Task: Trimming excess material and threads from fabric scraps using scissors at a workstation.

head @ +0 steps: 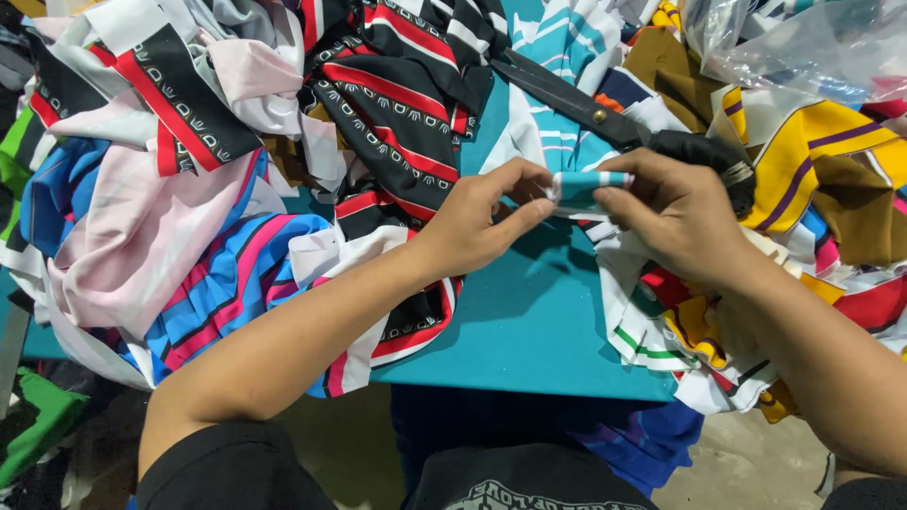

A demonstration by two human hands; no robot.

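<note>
- Rolled teal fabric strip point(588, 186), white-striped, sits above the teal table point(529, 321), pinched at both ends.
- Left hand point(482, 222) grips its left end with thumb and fingers.
- Right hand point(675, 212) closes on the right end.
- Black scissors point(605, 113) lie just behind, among heaped striped scraps point(189, 189).

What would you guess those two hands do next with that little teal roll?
Probably another turn of rolling: both hands, left hand and right hand, pinch the small teal-and-white fabric roll at its ends, with loose white cloth hanging beneath it.
</note>
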